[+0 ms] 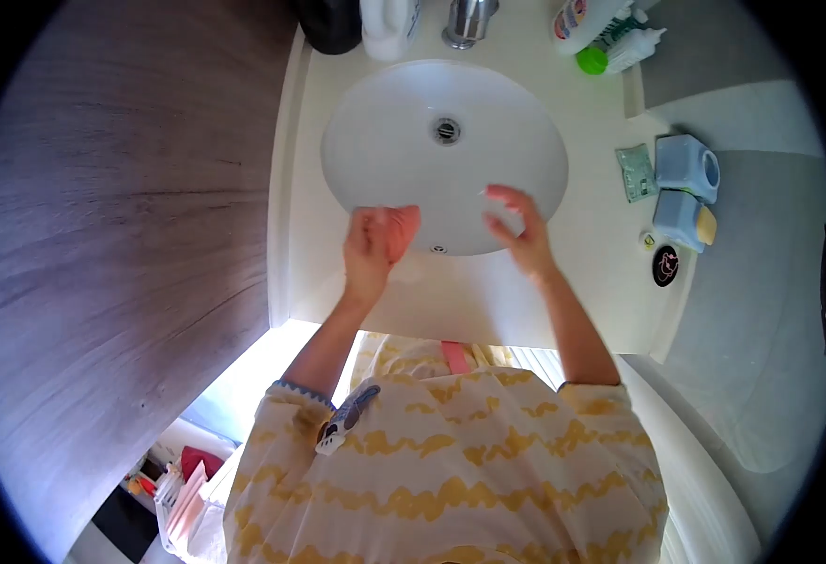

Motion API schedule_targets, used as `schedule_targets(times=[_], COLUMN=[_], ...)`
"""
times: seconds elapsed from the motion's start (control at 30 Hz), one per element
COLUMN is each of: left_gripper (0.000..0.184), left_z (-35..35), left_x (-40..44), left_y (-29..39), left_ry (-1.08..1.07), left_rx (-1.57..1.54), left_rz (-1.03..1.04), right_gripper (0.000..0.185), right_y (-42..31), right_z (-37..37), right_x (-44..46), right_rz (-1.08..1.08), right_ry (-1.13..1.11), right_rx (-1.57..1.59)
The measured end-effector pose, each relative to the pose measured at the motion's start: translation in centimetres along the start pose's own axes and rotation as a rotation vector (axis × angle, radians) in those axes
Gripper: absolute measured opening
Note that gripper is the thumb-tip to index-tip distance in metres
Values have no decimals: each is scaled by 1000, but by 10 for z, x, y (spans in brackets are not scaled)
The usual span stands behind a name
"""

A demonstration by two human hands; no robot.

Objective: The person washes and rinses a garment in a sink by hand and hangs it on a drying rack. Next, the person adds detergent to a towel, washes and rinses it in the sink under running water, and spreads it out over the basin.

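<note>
A small coral-pink piece [402, 231], which looks like folded cloth, is in my left hand [367, 249] over the near left rim of the sink. My left fingers are closed on it and partly blurred. On the other side, my right hand [526, 237] hovers above the near right part of the basin, its fingers apart and holding nothing. Between and beyond both hands lies the white oval sink [385, 122], with a metal drain [446, 131] in its bottom.
A chrome faucet [467, 21] stands behind the sink, a white bottle [389, 28] and a dark container [328, 23] to its left. More bottles [634, 49] fill the back right corner. Along the right lie a green packet [637, 173] and blue holders [686, 167]. A wood-grain panel [140, 207] borders the left.
</note>
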State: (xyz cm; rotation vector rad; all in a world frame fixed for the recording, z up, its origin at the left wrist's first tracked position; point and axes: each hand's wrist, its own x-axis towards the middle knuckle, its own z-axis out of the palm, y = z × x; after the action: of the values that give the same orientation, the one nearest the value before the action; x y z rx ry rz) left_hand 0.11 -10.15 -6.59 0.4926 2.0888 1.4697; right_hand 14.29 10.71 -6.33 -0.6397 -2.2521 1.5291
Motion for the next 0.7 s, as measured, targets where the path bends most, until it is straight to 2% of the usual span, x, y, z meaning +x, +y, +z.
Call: schedule_targets(times=[0.03,0.1,0.13,0.17,0.2,0.27,0.3,0.37,0.43,0.47,0.5,0.53,0.57,0.63,0.67,0.7], left_gripper=[40,49,54,59,58,56,53,46,37,34,30,28,26,21,20,19], left_z=[-1,5,10,17,16,9,3,-15,-30,-37,-44,-50,-58,-69,-72,-74], left_x=[-1,-4,-6,-9,-9,-7,-5,-5,-9,-9,-7,-9,-15,-24,-23,-20], left_y=[5,41,64,85,88,92,97,113,137,145,151,162,184,209,213,217], left_ry=[74,20,-13,-28,-55,-103,-78,-16,-122,-173,-217,-249,-280,-356,-377,-398], left_rx=[-180,-435,-561,-525,-407,-169,56,500,673,761,657,665,673,655,663,672], left_rz=[-158,-327,-410,-386,-319,-180,-51,202,257,286,387,372,353,297,420,542], right_gripper=[42,62,67,65,62,57,54,49,50,51,52,54,58,60,62,59], right_y=[-16,-48,-64,-71,-75,-73,-72,-83,-101,-107,-114,-121,-130,-141,-148,-156], right_z=[8,23,32,42,47,29,17,-12,-38,-47,-55,-64,-73,-88,-94,-97], right_x=[-11,-21,-23,-21,-20,-18,-15,-9,-4,-3,-1,-1,-1,-7,-8,-13], right_rz=[-2,3,8,18,31,96,125,-52,-227,-185,-145,-105,76,-4,-44,-205], right_ry=[-64,-209,-210,-134,-58,-121,-156,-185,-193,-247,-301,-357,-447,-464,-473,-447], right_rx=[68,120,135,123,111,137,150,-95,-384,-284,-184,-85,173,55,-3,-263])
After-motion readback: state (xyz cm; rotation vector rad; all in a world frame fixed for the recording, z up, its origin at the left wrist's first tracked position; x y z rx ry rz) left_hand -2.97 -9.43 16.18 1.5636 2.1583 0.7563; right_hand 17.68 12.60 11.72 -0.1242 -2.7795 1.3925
